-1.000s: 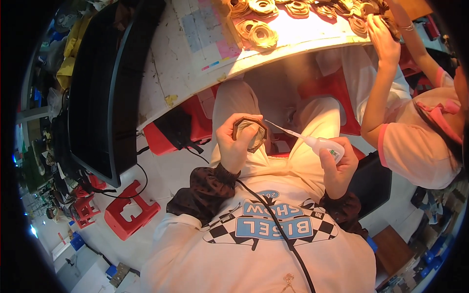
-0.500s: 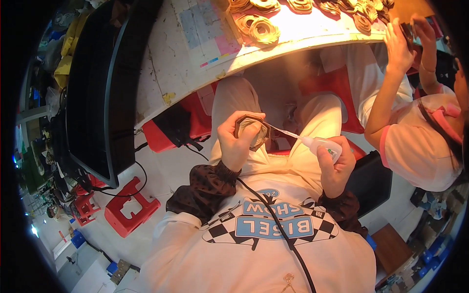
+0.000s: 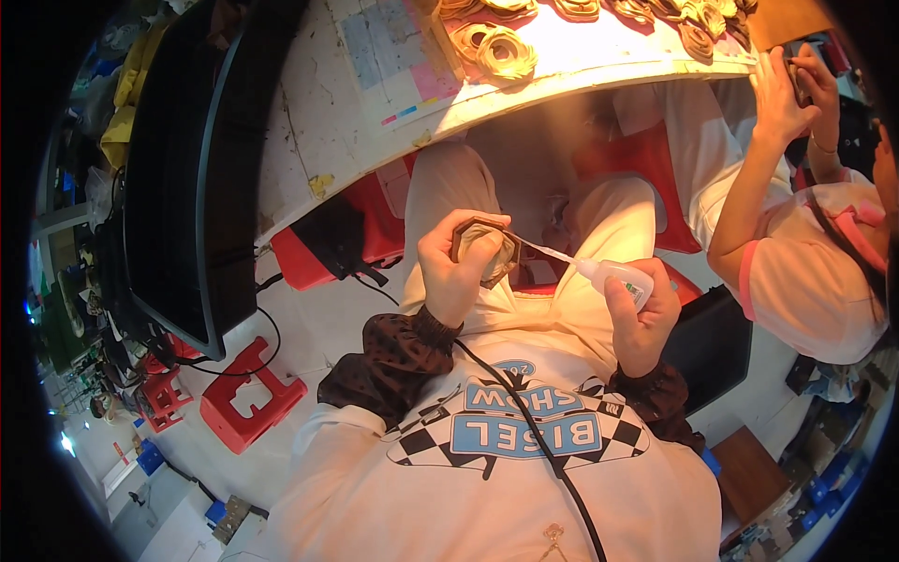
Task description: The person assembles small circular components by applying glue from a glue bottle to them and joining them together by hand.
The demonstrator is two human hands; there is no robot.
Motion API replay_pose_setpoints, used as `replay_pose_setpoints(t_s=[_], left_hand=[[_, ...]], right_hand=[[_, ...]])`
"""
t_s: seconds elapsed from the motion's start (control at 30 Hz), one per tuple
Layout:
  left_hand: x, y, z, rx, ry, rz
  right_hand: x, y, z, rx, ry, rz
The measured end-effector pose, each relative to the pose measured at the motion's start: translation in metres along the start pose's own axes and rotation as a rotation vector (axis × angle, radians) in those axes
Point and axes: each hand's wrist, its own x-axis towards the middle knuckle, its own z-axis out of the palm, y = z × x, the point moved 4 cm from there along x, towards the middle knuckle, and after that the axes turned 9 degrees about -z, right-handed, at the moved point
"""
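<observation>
My left hand (image 3: 452,267) is closed round a small many-sided piece with a brown rim and a creased beige middle (image 3: 489,251), the thumb pressed on its face. Gripped in my right hand (image 3: 646,318) is a small white glue bottle (image 3: 620,281), lying nearly level with its long thin nozzle pointing left. The nozzle's tip reaches the brown rim; whether it touches is too fine to tell. Both hands are above my lap, short of the table's near edge.
Several coiled brown and tan pieces (image 3: 506,51) lie under bright light on the worn table (image 3: 375,122). A large black panel (image 3: 178,187) stands at left near a red stool (image 3: 248,398). At right a co-worker's hands (image 3: 785,103) hold a small dark piece. A black cable crosses my shirt.
My hands, the brown-rimmed piece and the glue bottle have hardly moved. The co-worker's hands at right have come closer together round the dark piece.
</observation>
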Motion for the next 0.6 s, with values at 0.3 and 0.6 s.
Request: replay_pose_setpoints(t_s=[0.3, 0.6], left_hand=[[0.0008, 0.0021, 0.0028, -0.030, 0.006, -0.036], [0.0013, 0.0019, 0.0028, -0.128, -0.011, -0.034]], right_hand=[[-0.0002, 0.0006, -0.0015, -0.021, 0.006, -0.014], [0.0008, 0.0004, -0.0016, -0.033, 0.006, -0.014]])
